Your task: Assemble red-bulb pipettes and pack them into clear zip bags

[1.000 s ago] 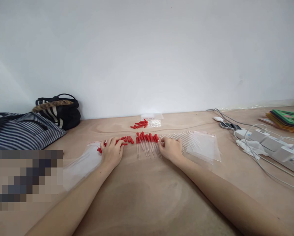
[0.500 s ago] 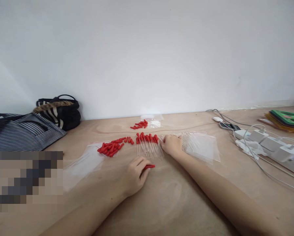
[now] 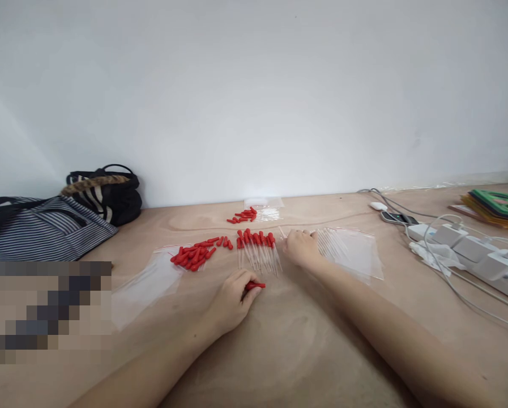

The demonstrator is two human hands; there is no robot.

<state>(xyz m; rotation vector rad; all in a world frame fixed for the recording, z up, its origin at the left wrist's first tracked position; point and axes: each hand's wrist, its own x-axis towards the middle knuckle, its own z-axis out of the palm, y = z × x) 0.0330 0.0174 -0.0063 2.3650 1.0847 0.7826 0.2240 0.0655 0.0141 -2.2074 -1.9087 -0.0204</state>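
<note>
My left hand (image 3: 235, 300) is closed in a pinch on a red rubber dropper bulb (image 3: 256, 286), whose narrow end points right, just above the wooden table. My right hand (image 3: 301, 247) is closed at the left side of a spread of thin clear dropper tubes (image 3: 332, 243). A clear tube (image 3: 282, 232) sticks out past its fingertips to the left. Between and beyond the hands lies a row of droppers (image 3: 257, 249), red bulbs at the far end and clear stems toward me. A pile of loose red bulbs (image 3: 193, 256) lies to their left.
Clear plastic bags (image 3: 145, 286) lie left and right of the parts. A smaller group of red bulbs (image 3: 243, 216) and clear tubes (image 3: 269, 213) lies near the wall. Chargers and cables (image 3: 474, 249) occupy the right; bags (image 3: 54, 224) stand at left.
My right hand has shifted slightly right, away from the finished-looking droppers, and a clear tube now shows at its fingertips. My left fingers have drawn closer around the red bulb.
</note>
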